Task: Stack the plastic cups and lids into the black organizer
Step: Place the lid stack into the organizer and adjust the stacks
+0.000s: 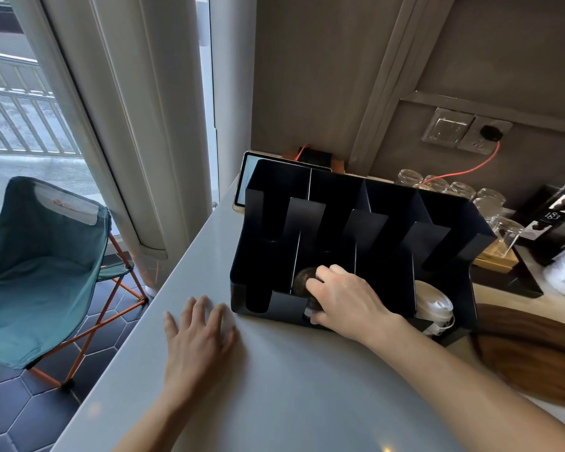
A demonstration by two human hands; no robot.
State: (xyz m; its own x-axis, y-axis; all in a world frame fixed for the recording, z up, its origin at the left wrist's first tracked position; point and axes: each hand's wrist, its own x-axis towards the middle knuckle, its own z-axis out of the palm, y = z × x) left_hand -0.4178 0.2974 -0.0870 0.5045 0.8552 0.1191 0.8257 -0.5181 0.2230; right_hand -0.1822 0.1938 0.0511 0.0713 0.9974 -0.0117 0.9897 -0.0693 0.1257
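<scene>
Head view: a person's right hand (343,296) reaches into the black organizer (356,230), which stands toward the far edge of a pale grey counter (291,386), near its left side by the window. The fingers curl closed around a dark, round stack of what look like plastic cups or lids (305,278), sitting in the second front compartment from the left. The left hand (198,334) lies open and flat on the counter just in front of the organizer's left corner, gripping nothing. A stack of white lids (436,306) fills the rightmost front compartment. Such thin plastic is likely light, smooth and easily crushed; a loose grasp around the stack's sides, fingers spread, should keep it from slipping apart or buckling. Upturned glasses (490,199) stand behind, well apart.
</scene>
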